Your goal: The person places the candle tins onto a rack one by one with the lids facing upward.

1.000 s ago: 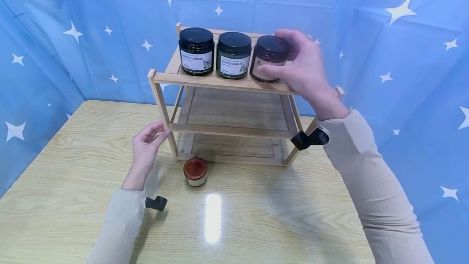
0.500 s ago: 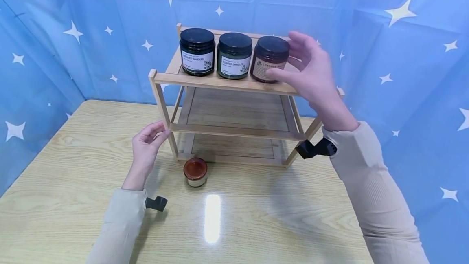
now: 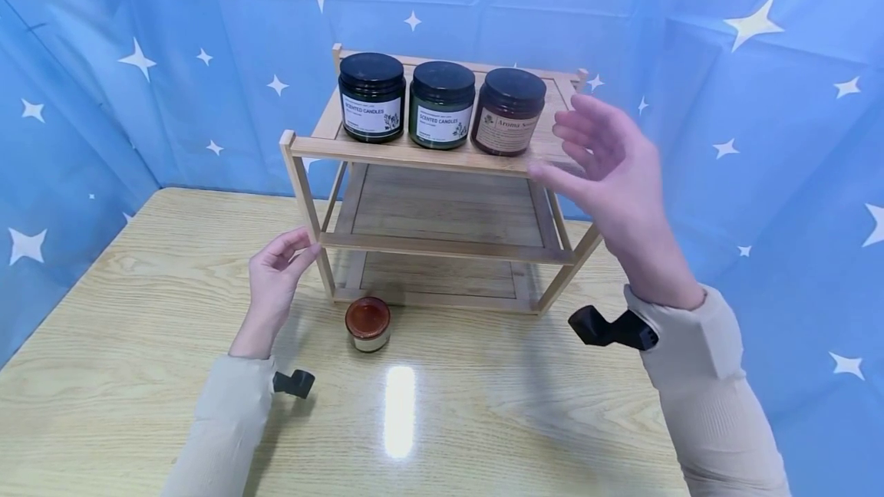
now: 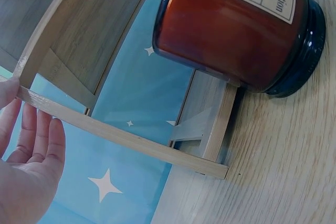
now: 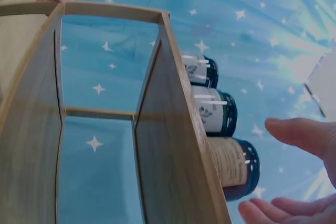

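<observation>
A three-tier wooden rack (image 3: 449,248) stands on the table. My left hand (image 3: 276,268) pinches its front left post between thumb and fingers. On the top shelf, a row holds a dark candle jar (image 3: 371,97), a green candle jar (image 3: 442,104) and a brown-red candle jar (image 3: 509,115), all upright with black lids. To the right of the brown-red jar, my right hand (image 3: 615,171) is spread and touches nothing; the right wrist view shows a gap between them. An amber candle jar (image 3: 368,320) sits on the table before the rack, large in the left wrist view.
The light wood table (image 3: 470,397) extends around the rack. A blue star-patterned curtain (image 3: 228,37) hangs behind it and along both sides. Black wrist cameras (image 3: 611,327) stick out from both sleeves.
My right hand has let go of the brown-red candle jar and drawn back right and down. The jar remains on the top shelf. My left hand has stayed on the post.
</observation>
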Demonstrator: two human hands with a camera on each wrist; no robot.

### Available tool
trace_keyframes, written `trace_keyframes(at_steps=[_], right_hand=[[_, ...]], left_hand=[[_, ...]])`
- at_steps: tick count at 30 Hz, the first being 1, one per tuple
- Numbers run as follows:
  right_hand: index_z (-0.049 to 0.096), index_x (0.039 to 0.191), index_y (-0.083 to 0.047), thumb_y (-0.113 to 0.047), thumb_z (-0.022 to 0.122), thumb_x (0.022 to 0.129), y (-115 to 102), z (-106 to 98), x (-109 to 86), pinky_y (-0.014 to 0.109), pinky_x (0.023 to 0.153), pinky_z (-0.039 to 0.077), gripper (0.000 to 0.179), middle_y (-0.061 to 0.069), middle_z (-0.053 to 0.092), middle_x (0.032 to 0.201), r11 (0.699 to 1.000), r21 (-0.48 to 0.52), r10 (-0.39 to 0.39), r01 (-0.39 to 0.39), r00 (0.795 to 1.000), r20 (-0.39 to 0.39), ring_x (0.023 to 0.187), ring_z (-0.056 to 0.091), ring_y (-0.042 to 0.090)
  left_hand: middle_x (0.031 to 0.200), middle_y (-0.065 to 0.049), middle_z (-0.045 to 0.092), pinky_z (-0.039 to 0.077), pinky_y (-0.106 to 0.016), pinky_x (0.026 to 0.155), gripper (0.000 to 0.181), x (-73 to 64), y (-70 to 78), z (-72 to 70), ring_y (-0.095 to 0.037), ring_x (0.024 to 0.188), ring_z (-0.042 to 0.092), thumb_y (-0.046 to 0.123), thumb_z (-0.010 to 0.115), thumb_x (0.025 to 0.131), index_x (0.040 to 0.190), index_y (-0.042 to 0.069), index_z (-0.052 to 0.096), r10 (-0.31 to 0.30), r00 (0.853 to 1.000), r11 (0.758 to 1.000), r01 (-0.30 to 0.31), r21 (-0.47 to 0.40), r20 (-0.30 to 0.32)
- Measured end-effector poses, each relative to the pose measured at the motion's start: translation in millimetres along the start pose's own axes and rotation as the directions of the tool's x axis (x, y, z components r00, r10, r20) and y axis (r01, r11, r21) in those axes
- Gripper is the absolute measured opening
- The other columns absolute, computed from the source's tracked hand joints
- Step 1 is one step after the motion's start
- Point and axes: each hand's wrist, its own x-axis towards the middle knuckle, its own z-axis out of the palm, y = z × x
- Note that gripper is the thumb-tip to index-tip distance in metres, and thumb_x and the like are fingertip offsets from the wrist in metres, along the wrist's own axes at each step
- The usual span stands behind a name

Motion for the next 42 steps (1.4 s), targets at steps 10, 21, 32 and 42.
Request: trace_keyframes(at_steps=[10, 21, 32, 42], right_hand=[[0.052, 0.126, -0.001, 0.022, 0.070, 0.067, 9, -3, -23.0, 0.025, 0.096, 0.045, 0.066, 0.016, 0.056, 0.119, 0.988, 0.130, -0.087, 0.081, 0.995, 0.046, 0.110, 0.053, 0.026], [0.048, 0.128, 0.006, 0.026, 0.069, 0.065, 26, 0, -47.9, 0.024, 0.097, 0.044, 0.070, 0.012, 0.058, 0.118, 0.993, 0.075, -0.100, 0.093, 0.992, 0.083, 0.110, 0.054, 0.022], [0.048, 0.125, 0.009, 0.023, 0.070, 0.066, 57, 12, -64.5, 0.023, 0.095, 0.046, 0.065, 0.006, 0.058, 0.117, 0.997, -0.013, -0.070, 0.073, 0.987, 0.147, 0.109, 0.056, 0.016], [0.045, 0.126, 0.011, 0.018, 0.073, 0.066, 80, 26, -75.4, 0.029, 0.097, 0.045, 0.066, 0.024, 0.053, 0.124, 1.000, -0.002, 0.003, -0.003, 0.975, 0.224, 0.113, 0.053, 0.029]], left_hand=[[0.086, 0.005, 0.067, 0.052, -0.019, 0.081, 0.030, 0.4, -0.6, 0.5, -0.008, 0.085, 0.064, -0.013, 0.062, 0.082, 0.093, 0.014, 0.072, -0.008, 1.000, 1.000, 0.008, -0.006, -0.010], [0.086, 0.005, 0.067, 0.052, -0.019, 0.081, 0.032, 0.5, -0.1, 0.2, -0.008, 0.085, 0.063, -0.013, 0.062, 0.082, 0.093, 0.015, 0.071, -0.003, 1.000, 1.000, 0.003, 0.007, -0.001], [0.085, 0.006, 0.068, 0.052, -0.019, 0.080, 0.033, 1.6, -1.2, 0.4, -0.007, 0.083, 0.064, -0.014, 0.062, 0.081, 0.091, 0.016, 0.072, -0.004, 1.000, 1.000, 0.004, -0.009, -0.004], [0.084, 0.006, 0.068, 0.052, -0.018, 0.079, 0.036, 1.7, -1.6, -0.4, -0.007, 0.083, 0.064, -0.015, 0.061, 0.081, 0.091, 0.018, 0.072, 0.000, 1.000, 1.000, -0.001, -0.017, -0.007]])
